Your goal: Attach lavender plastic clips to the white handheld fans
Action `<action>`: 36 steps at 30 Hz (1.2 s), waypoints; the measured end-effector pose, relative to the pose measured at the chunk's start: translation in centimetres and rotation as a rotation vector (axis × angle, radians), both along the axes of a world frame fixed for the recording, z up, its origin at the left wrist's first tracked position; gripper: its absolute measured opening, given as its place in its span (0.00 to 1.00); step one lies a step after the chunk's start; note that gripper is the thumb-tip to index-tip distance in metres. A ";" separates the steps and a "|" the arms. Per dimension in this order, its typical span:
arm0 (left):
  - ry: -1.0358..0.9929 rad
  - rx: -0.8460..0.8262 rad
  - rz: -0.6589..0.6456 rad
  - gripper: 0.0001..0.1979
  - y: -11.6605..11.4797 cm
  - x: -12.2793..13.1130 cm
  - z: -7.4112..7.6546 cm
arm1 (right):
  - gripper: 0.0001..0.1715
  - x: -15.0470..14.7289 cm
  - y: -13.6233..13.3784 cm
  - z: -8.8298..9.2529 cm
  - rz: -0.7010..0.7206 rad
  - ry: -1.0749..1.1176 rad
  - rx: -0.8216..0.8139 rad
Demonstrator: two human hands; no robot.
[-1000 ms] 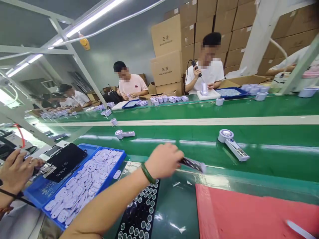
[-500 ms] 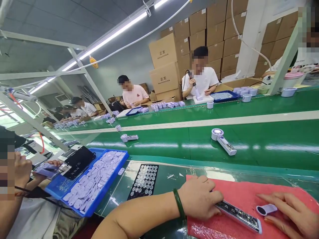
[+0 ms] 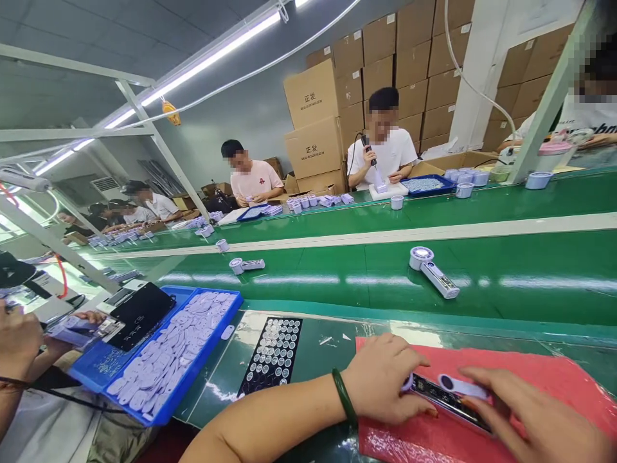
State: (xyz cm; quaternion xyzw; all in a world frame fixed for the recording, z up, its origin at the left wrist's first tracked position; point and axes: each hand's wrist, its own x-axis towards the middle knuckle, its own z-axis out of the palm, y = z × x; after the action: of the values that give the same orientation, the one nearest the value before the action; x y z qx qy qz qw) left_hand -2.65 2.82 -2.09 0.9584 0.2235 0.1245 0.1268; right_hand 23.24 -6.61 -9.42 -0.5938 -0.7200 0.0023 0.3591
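Observation:
My left hand, a green bangle on its wrist, grips one end of a handheld fan lying on a red cloth. The handle points to the lower right, and its open face shows a dark circuit board; the fan's head is hidden under my hand. Between the thumb and fingers of my right hand is a small lilac cover with a dark round spot at one end. It hovers over or touches the handle's upper edge; which of the two I cannot tell.
Past the cloth runs a green conveyor belt carrying a fan with an exposed board and another fan. Left of my arm lie a black sheet of round stickers and a blue tray of lilac covers. Co-workers sit nearby.
My right hand has moved left with the lilac cover, from the cloth to the fan's handle. My left hand has shifted slightly on the fan. The camera view has turned a little.

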 end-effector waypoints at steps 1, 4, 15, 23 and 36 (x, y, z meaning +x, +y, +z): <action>-0.048 -0.032 0.005 0.33 0.0 0.0 -0.1 | 0.25 -1.4 -0.1 0.4 0.042 -0.029 -0.010; -0.070 -0.080 0.000 0.21 -0.1 -0.1 -0.1 | 0.19 -4.2 -0.4 1.1 0.117 -0.088 -0.061; -0.002 -0.094 0.024 0.07 -0.9 0.3 0.8 | 0.18 -4.7 -0.8 2.0 0.103 0.223 -0.129; -0.118 -0.068 0.002 0.10 -3.1 -0.8 1.6 | 0.23 -5.0 -2.6 1.6 0.153 0.489 -0.466; -0.101 0.030 0.018 0.11 -4.3 -0.2 2.0 | 0.21 -5.7 -2.8 5.2 0.211 0.284 -0.373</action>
State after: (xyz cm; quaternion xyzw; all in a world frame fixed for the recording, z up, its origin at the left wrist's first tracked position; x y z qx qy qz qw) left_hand -2.84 -1.53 -0.10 0.9506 0.2237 0.1774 0.1222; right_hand 17.53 -9.38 -4.23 -0.5650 -0.7075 0.2561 0.3384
